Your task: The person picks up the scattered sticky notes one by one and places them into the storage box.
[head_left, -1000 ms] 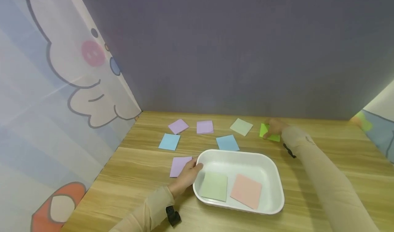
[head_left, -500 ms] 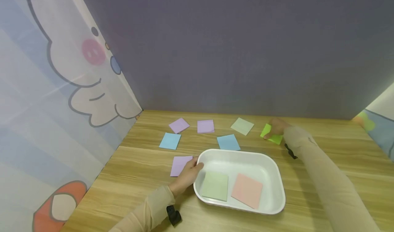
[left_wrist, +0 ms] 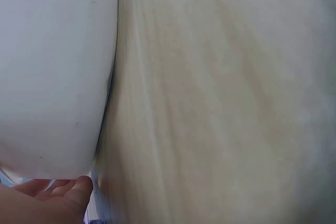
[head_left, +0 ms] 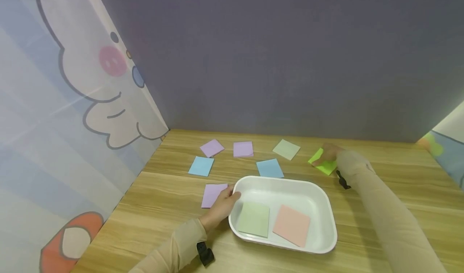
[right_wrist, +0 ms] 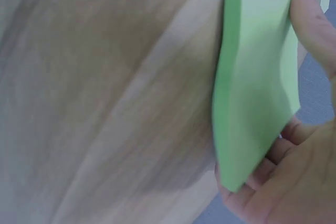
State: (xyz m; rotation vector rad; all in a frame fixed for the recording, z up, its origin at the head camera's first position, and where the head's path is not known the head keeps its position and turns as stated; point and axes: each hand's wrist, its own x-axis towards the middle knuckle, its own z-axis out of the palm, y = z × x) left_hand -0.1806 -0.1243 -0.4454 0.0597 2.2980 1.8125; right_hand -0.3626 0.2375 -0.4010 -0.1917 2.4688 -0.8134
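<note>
My left hand (head_left: 222,205) holds the left rim of a white plastic basin (head_left: 282,180), thumb over the edge; its fingers show at the basin's corner in the left wrist view. Inside lie a pale green sticky note pad (head_left: 254,220) and a pink one (head_left: 292,225). At the back right, my right hand (head_left: 329,152) grips a bright green sticky note pad (right_wrist: 257,77) between thumb and fingers. The right wrist view shows that pad bowed between them, close over the wood.
On the wooden table (head_left: 163,208) lie several more pads: purple (head_left: 212,147), purple (head_left: 243,149), pale green (head_left: 286,149), blue (head_left: 201,166), blue (head_left: 270,168). Another purple pad (head_left: 213,195) is partly behind my left hand. A grey panel (head_left: 275,63) stands at the back.
My right hand has turned the bright green pad and shifted it slightly right and towards me. My left hand and the basin stay in place.
</note>
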